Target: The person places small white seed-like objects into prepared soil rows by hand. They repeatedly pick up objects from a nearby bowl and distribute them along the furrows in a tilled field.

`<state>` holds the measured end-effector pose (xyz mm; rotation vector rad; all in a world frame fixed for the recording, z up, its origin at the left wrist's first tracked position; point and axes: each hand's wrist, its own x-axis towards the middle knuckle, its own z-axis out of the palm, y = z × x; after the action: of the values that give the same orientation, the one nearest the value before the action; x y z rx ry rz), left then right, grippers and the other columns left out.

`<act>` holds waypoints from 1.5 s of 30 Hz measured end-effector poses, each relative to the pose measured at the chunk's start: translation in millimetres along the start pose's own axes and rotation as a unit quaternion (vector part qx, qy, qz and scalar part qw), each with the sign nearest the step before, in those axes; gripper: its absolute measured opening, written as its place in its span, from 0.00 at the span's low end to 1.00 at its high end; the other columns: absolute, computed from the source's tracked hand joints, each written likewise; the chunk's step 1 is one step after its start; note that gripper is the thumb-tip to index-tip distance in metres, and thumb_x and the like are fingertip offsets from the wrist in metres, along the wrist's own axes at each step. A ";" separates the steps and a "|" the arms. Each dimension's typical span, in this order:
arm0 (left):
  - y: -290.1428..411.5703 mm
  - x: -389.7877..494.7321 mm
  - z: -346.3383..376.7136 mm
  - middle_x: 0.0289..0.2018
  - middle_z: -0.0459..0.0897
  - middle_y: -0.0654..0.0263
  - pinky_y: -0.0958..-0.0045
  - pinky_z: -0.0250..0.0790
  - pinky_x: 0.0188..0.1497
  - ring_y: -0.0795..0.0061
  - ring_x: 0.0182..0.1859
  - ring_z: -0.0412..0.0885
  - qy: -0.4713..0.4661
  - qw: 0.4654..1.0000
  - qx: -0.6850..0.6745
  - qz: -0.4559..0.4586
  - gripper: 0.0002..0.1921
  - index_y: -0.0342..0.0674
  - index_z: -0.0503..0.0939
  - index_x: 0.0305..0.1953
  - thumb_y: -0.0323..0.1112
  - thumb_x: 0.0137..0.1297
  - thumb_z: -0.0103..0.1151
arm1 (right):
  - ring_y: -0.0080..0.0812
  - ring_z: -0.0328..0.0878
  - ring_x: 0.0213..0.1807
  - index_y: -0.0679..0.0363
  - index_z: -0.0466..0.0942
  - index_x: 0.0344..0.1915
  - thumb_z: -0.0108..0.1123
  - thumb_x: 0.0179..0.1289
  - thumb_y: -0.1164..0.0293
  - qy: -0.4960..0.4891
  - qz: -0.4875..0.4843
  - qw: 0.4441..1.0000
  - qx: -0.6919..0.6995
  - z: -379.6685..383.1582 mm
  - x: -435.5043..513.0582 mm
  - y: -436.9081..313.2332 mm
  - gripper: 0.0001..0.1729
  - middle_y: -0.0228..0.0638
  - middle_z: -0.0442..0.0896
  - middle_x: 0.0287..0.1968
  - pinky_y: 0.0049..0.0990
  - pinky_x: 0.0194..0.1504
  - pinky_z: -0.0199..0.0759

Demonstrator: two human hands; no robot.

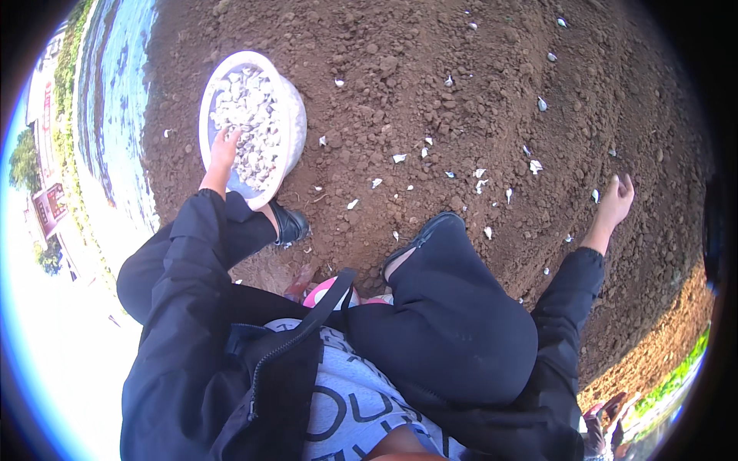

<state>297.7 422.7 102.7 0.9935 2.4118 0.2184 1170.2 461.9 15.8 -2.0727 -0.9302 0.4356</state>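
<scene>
My left hand [223,152] reaches over the near rim of a white plastic basin [297,124], with its fingertips at the garlic cloves [253,115] heaped inside. Whether the fingers grip any cloves cannot be made out. Off to the right, my right hand [617,204] is low over the brown soil [651,173]. A single clove [595,196] lies just left of its fingers. The fingers are bent, and I cannot see whether anything is between them. The basin leans tilted beside my left shoe [291,223].
Garlic cloves are scattered over the soil, such as one [399,158] ahead and another [542,104] farther right. My right shoe [426,235] stands among them. Plastic sheeting [118,109] covers ground at the left. A pink-and-white object [326,293] is beneath me. Another person's shoe [611,406] shows lower right.
</scene>
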 end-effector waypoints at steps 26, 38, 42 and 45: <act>50.2 -82.0 7.1 0.49 0.75 0.54 0.71 0.73 0.36 0.66 0.43 0.74 -0.340 0.481 -0.805 0.070 0.22 0.43 0.72 0.59 0.47 0.69 0.50 | 0.15 0.73 0.29 0.61 0.76 0.49 0.57 0.68 0.73 -0.011 0.166 0.945 0.282 -109.5 -274.8 -74.7 0.11 0.27 0.79 0.34 0.16 0.32 0.71; 109.4 -107.9 -11.5 0.45 0.75 0.57 0.77 0.71 0.28 0.69 0.39 0.72 -0.411 0.264 -0.868 0.081 0.18 0.43 0.74 0.56 0.45 0.71 0.48 | 0.12 0.69 0.28 0.62 0.77 0.50 0.53 0.71 0.72 -0.113 -0.011 0.968 0.223 -142.3 -226.1 -189.1 0.11 0.25 0.79 0.35 0.13 0.30 0.64; 133.1 -133.0 -27.7 0.42 0.75 0.59 0.82 0.67 0.22 0.71 0.36 0.71 -0.417 0.279 -0.862 0.075 0.16 0.44 0.74 0.55 0.43 0.72 0.47 | 0.11 0.68 0.28 0.62 0.78 0.49 0.53 0.71 0.71 -0.133 -0.062 0.961 0.232 -142.8 -227.1 -228.5 0.11 0.25 0.79 0.34 0.11 0.31 0.63; 153.9 -152.0 -31.7 0.43 0.75 0.59 0.82 0.66 0.21 0.72 0.35 0.70 -0.493 0.247 -0.828 0.099 0.17 0.44 0.74 0.56 0.43 0.72 0.49 | 0.11 0.68 0.29 0.62 0.78 0.49 0.53 0.71 0.71 -0.155 -0.083 0.952 0.252 -143.0 -229.5 -246.7 0.11 0.25 0.79 0.34 0.11 0.31 0.63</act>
<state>465.9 429.2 242.1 0.0072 -0.0240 1.2920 984.6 315.1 295.1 -1.4747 -1.0364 0.8306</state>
